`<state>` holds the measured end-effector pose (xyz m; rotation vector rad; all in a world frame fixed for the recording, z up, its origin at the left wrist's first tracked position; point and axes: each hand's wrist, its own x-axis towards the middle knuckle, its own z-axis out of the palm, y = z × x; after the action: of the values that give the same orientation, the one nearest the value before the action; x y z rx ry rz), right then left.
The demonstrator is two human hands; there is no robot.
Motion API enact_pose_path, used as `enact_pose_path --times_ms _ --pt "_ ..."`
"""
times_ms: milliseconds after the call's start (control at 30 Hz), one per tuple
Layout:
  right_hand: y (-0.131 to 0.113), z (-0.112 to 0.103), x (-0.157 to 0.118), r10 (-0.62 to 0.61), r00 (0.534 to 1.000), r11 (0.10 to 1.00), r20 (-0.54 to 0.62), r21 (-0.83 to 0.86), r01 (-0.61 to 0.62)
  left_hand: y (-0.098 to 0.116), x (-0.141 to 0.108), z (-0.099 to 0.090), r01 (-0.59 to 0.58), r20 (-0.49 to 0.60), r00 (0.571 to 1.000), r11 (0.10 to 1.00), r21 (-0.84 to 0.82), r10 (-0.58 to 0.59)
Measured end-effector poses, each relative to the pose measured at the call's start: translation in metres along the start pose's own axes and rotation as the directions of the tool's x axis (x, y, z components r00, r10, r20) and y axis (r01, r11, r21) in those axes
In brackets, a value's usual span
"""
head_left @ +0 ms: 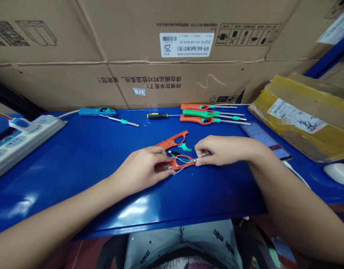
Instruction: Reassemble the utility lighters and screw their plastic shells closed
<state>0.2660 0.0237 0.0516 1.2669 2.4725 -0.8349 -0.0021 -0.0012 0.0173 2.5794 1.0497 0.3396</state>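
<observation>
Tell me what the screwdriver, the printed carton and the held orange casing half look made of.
Screwdriver: two-tone handle, plastic or rubber, finish unclear; grey shaft, probably metal. Printed carton: matte brown cardboard, by its fold seam. Held orange casing half: likely moulded plastic, smooth and uniformly coloured.

Left hand [145, 164]: grips orange casing [176, 165]. Right hand [216, 149]: holds slim metal rod [203, 157] at casing's right end — teal piece [185, 147] just beyond casing.

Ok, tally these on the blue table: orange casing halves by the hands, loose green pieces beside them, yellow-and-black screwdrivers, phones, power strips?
Orange casing halves: 2
Loose green piece: 1
Yellow-and-black screwdriver: 1
Phone: 1
Power strip: 1
Total: 6
</observation>
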Motion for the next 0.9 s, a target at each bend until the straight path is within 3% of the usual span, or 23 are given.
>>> enact_pose_path --times_ms 400,533,667,767,900 --pt "-0.006 -0.001 -0.002 0.009 1.0 1.0 0.024 0.03 -0.01 0.002 -0.001 0.001 0.018 0.025 1.0 0.998 -0.068 -0.016" --pt "-0.004 -0.005 -0.007 -0.056 0.998 0.99 0.028 0.128 0.052 0.002 -0.002 0.001 0.021 0.023 1.0 0.997 -0.072 -0.02" --pt "-0.002 -0.011 -0.017 -0.137 0.988 0.956 -0.072 0.253 0.151 0.001 -0.002 0.001 0.043 0.025 0.999 0.998 -0.048 -0.042" --pt "0.001 -0.011 -0.018 -0.119 0.982 0.969 -0.144 0.201 0.147 0.0 -0.001 0.002 0.044 0.021 0.999 0.998 -0.053 -0.043" --pt "0.005 -0.006 -0.009 -0.048 0.992 0.993 -0.121 0.099 0.06 0.0 -0.002 0.007 0.037 -0.004 0.999 0.994 -0.099 -0.037"
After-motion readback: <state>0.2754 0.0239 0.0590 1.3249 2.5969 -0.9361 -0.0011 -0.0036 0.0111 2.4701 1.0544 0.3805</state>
